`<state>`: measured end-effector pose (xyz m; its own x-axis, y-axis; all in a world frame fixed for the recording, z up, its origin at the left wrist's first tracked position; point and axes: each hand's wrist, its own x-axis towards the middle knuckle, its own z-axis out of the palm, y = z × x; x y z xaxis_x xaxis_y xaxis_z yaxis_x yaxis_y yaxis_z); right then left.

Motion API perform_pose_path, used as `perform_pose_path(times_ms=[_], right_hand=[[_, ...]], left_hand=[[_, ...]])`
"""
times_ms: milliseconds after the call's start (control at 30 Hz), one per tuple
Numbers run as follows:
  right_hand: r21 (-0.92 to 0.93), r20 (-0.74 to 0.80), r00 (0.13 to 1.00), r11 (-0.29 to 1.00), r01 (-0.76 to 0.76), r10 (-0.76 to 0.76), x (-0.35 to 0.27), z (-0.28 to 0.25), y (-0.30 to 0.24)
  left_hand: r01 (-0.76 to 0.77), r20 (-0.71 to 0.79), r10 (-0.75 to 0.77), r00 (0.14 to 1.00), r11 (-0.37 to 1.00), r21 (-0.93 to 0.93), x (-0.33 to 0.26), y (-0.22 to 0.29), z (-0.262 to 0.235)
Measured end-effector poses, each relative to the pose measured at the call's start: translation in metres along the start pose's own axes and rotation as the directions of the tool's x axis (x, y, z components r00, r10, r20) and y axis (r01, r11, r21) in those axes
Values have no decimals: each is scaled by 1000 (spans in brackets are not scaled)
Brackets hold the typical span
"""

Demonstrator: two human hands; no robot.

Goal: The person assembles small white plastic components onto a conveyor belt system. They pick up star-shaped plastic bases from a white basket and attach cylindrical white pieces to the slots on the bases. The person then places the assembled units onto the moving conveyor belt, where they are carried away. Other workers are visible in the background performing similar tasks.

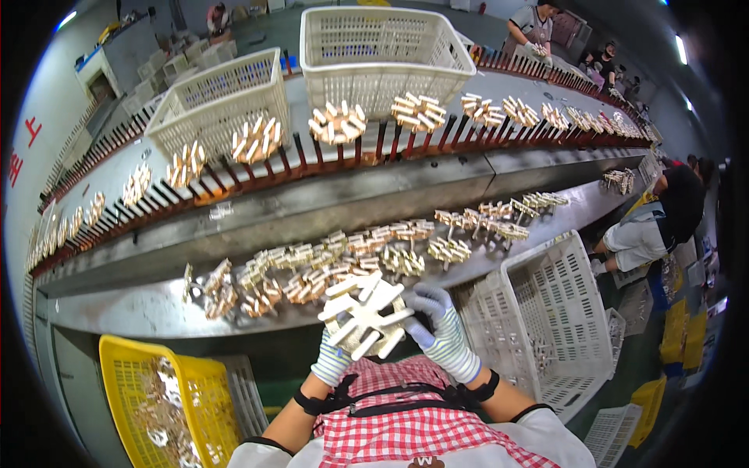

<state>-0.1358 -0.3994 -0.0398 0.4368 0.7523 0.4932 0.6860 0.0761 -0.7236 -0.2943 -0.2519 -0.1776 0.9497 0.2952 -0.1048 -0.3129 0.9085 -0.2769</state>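
Note:
Over the bench's near edge, my gloved left hand (pixel 332 360) grips a round holder (pixel 365 318) from below, its fingers partly hidden behind it. Thick white bars radiate around the top of this holder. My right hand (pixel 445 331), in a striped glove with grey-blue fingertips, is at its right edge, thumb and finger curled about the end of one bar. Just beyond, similar holders with cream and pinkish bars (pixel 328 269) stand crowded together on the metal bench (pixel 148 306).
A rail of dark upright pegs (pixel 312 168) crosses ahead, with more bar-covered holders (pixel 337 123) along it. White crates (pixel 382 82) stand behind it. A yellow basket (pixel 140 347) is at lower left, a white crate (pixel 558 312) at right. Co-workers (pixel 655 214) are at right and far back.

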Motion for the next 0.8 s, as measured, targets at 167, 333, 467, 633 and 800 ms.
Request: perform_pose_path(times_ms=[167,333,467,633,800], right_hand=[[-84,25,999,996,24,-22,25,10,11],[-137,105,994,990,-13,28,37,8,11],[-174,19,997,982,-74,79,40,9,2],[-146,-159,964,960,-237,214,15,3,11],[-29,-300,868,906,-423,396,-3,-25,18]], left_hand=[[16,-56,34,998,700,714,31,24,28],[-131,95,-175,980,-213,968,52,59,32],[204,-86,-229,970,569,797,71,63,40],[-655,281,-592,755,-659,370,92,50,61],[-640,360,-534,765,-694,330,114,31,56]])
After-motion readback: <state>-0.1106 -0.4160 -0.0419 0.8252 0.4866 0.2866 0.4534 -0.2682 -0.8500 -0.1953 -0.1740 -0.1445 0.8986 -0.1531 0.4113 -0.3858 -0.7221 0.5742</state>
